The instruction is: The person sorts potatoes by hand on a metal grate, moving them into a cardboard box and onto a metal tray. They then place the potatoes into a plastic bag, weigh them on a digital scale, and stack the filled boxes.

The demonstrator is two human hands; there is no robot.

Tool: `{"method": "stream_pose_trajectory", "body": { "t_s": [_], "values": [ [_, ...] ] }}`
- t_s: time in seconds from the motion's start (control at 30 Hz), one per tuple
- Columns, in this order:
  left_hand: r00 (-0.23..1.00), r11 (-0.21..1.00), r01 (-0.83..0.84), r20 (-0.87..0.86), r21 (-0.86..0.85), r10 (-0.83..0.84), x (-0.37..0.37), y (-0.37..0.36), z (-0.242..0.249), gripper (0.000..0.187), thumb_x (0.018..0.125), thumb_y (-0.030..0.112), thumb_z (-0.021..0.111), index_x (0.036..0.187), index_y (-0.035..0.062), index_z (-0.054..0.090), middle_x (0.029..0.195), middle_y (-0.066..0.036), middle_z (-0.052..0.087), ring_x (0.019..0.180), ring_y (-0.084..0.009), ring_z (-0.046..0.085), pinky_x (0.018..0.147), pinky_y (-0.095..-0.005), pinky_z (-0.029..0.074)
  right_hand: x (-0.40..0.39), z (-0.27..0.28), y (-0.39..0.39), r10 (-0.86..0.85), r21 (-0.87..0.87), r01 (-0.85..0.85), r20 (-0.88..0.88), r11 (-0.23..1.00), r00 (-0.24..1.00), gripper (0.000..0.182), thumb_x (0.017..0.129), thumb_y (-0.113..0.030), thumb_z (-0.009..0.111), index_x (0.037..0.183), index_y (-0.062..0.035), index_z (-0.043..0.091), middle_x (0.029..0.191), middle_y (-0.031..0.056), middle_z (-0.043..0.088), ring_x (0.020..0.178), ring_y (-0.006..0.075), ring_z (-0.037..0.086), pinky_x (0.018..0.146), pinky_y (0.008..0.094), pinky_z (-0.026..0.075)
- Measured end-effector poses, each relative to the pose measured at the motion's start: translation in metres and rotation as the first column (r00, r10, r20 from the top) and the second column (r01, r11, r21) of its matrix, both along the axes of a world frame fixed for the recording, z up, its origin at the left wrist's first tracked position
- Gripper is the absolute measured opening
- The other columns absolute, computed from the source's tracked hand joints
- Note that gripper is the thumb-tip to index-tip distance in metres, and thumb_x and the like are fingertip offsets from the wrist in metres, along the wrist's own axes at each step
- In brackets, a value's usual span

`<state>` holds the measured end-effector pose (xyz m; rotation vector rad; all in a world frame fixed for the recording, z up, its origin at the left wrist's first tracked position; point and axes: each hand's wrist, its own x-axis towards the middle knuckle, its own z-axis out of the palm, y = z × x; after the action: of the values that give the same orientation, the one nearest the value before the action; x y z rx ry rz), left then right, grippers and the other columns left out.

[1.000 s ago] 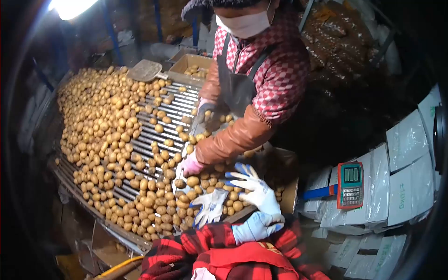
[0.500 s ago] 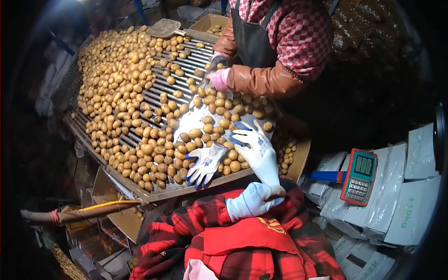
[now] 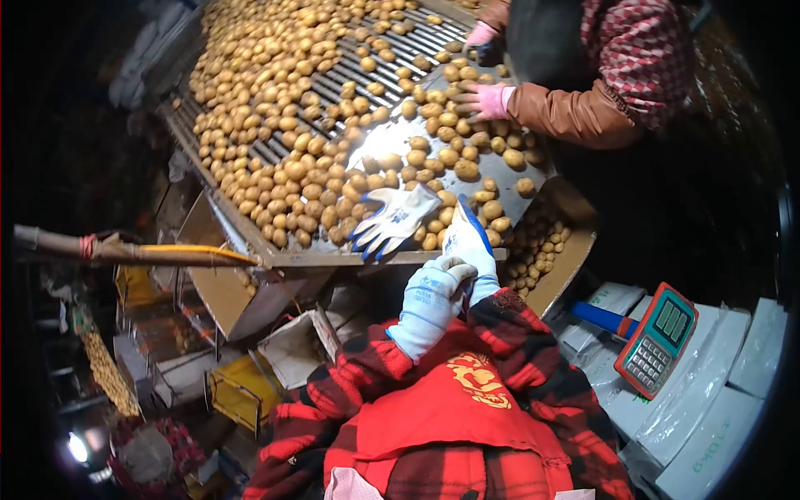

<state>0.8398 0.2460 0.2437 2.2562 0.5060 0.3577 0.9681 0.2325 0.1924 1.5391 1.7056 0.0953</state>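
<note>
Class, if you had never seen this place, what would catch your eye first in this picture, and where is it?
First, the mass of potatoes spread over the slatted sorting table at upper left. Next, the person's own hands at centre: the left hand grips the cuff of the right hand, with a loose glove lying on the potatoes beside them. At lower right, a red scale display rests on white bags.

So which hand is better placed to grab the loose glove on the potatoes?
Probably right: right hand lies open on the potatoes beside the loose glove; left hand is clamped on the right cuff.
</note>
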Motion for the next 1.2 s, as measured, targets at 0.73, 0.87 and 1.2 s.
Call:
{"method": "stream_pose_trajectory", "body": {
  "t_s": [0.73, 0.87, 1.2],
  "values": [
    [0.905, 0.942, 0.296, 0.362, -0.159, -0.223, -0.02, 0.006, 0.053, 0.011, 0.087, -0.002, 0.062, 0.096, 0.0036, 0.062, 0.085, -0.014, 0.064, 0.079, -0.0287, 0.063, 0.073, -0.0366, 0.05, -0.063, 0.02, 0.031, 0.474, -0.606, 0.781, -0.649, 0.152, -0.595, 0.033, 0.098, -0.024, 0.056, 0.119, 0.001, 0.061, 0.122, 0.0165, 0.065, 0.113, 0.022, 0.061, 0.097, 0.0356, 0.049],
    [0.959, 0.727, 0.03, 0.225, -0.685, 0.172, -0.031, 0.039, 0.029, 0.016, 0.094, 0.008, 0.063, 0.11, 0.0023, 0.063, 0.092, -0.004, 0.065, 0.087, -0.0134, 0.06, 0.078, -0.0282, 0.05, -0.016, 0.003, -0.003, 0.815, -0.832, 0.552, -0.282, 0.055, -0.507, 0.038, 0.098, -0.033, 0.055, 0.124, -0.0049, 0.054, 0.117, 0.0119, 0.068, 0.103, 0.0257, 0.067, 0.084, 0.0406, 0.052],
    [0.958, 0.778, 0.162, 0.287, -0.607, 0.024, -0.039, 0.029, -0.005, 0.027, 0.086, 0.012, 0.072, 0.11, 0.0019, 0.063, 0.101, -0.01, 0.063, 0.092, -0.0206, 0.064, 0.083, -0.0314, 0.052, -0.022, 0.001, 0.008, 0.797, -0.809, 0.58, -0.414, -0.101, -0.44, 0.048, 0.102, -0.037, 0.045, 0.124, 0.0046, 0.056, 0.118, 0.0166, 0.066, 0.102, 0.0253, 0.067, 0.086, 0.0334, 0.056]
  ]
}}
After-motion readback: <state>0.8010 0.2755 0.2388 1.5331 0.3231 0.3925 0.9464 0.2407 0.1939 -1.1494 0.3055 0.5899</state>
